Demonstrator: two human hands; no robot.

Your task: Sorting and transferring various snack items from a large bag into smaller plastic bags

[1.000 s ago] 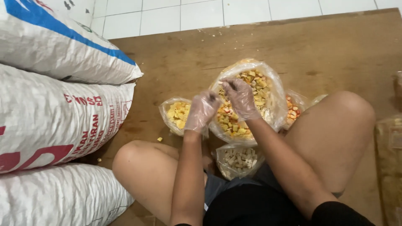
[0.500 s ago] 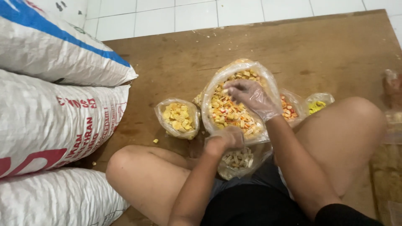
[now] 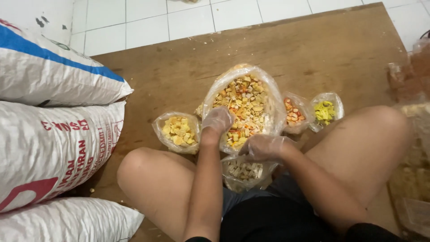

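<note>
I sit cross-legged on a wooden board, a thin clear glove on each hand. A large clear bag of mixed crackers stands open between my knees. My left hand is curled shut on that bag's left rim. My right hand is cupped, fingers bent, at the bag's near rim, just above a small bag of pale pieces by my lap. What the right hand holds is hidden.
A small bag of yellow chips lies left of the big bag; a bag of orange-and-white pieces and one of yellow-green pieces lie right. Stacked white woven sacks fill the left side. More plastic-wrapped goods sit at the right edge.
My left hand rose from the small pale-piece bag to the big bag's left rim. My right hand left the big bag's contents and dropped to its near rim.
</note>
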